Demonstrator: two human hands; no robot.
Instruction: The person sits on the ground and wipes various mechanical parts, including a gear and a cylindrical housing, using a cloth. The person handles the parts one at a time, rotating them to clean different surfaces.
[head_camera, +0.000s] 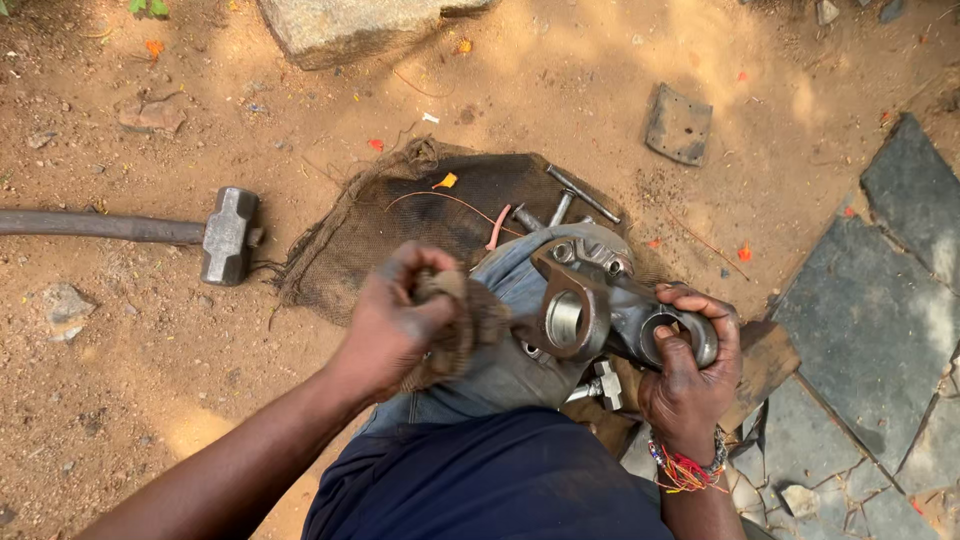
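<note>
Well left of my hands, one sledgehammer (228, 235) lies on the dirt. My left hand (395, 325) is closed around one wad of brown cloth (462, 325), pressed against the part; it looks soft and easy to bunch. Just right of it, one metal yoke casting (600, 310) rests on my knee, my right hand (690, 375) gripping its ringed end with fingers hooked through the bore. I judge it heavy, rigid and greasy (probably slippery), best held by the ring. Beyond my hands, one burlap sack (400, 225) holds a few steel rods (560, 205); the exact number is unclear.
</note>
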